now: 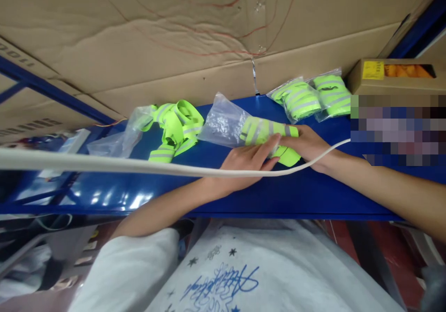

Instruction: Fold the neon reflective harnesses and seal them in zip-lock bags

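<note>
A folded neon-yellow reflective strap bundle [266, 130] lies partly inside a clear plastic bag [225, 121] over the blue shelf. My left hand [245, 163] rests on its near side, fingers closed on the bundle and the bag's edge. On the right, my right hand [308, 147] grips the bundle's end, which sticks out of the bag. Left of them, loose neon straps [177, 126] lie in a tangle beside another clear bag [134, 128]. Two bagged bundles, one [301, 100] next to the other [332, 93], sit at the back right.
A white cable [139, 167] crosses in front of my hands. Large cardboard [156, 70] stands behind the blue shelf [278, 200]. At the right back is a cardboard box [400, 86] with orange contents, beside a blurred-out patch.
</note>
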{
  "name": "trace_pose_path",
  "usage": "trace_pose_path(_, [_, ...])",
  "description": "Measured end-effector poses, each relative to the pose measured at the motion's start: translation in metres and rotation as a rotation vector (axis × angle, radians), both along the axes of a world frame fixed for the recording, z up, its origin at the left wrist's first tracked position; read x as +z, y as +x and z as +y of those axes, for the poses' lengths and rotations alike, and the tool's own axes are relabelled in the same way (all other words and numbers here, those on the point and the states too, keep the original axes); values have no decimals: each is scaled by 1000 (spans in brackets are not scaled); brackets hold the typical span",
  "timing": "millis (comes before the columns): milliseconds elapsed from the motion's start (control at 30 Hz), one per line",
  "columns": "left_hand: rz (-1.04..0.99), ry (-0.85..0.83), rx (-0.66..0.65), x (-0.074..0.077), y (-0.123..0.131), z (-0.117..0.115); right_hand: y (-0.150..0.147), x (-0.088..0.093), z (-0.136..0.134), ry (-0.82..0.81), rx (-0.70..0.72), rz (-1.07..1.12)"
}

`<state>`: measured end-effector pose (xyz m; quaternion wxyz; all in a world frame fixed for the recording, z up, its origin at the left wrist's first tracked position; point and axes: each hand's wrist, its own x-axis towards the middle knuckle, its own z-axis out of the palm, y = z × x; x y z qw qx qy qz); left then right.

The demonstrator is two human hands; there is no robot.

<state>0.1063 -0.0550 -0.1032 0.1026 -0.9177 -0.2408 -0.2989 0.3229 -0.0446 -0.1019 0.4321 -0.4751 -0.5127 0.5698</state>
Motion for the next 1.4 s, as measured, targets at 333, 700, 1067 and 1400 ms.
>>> trace_pose_path(333, [244, 121, 80, 24, -29, 15, 7, 13, -5, 120, 214, -167])
trace_pose_path(700, [282, 82, 72, -3, -13, 13, -3, -1, -4, 156, 240, -162])
trace_pose_path(1067, [287, 1, 42, -8, -6, 18, 26, 17, -2, -202, 589, 57])
trace_pose_path(1400, [216, -153, 48, -11, -9, 24, 39, 9, 12, -276, 631, 201])
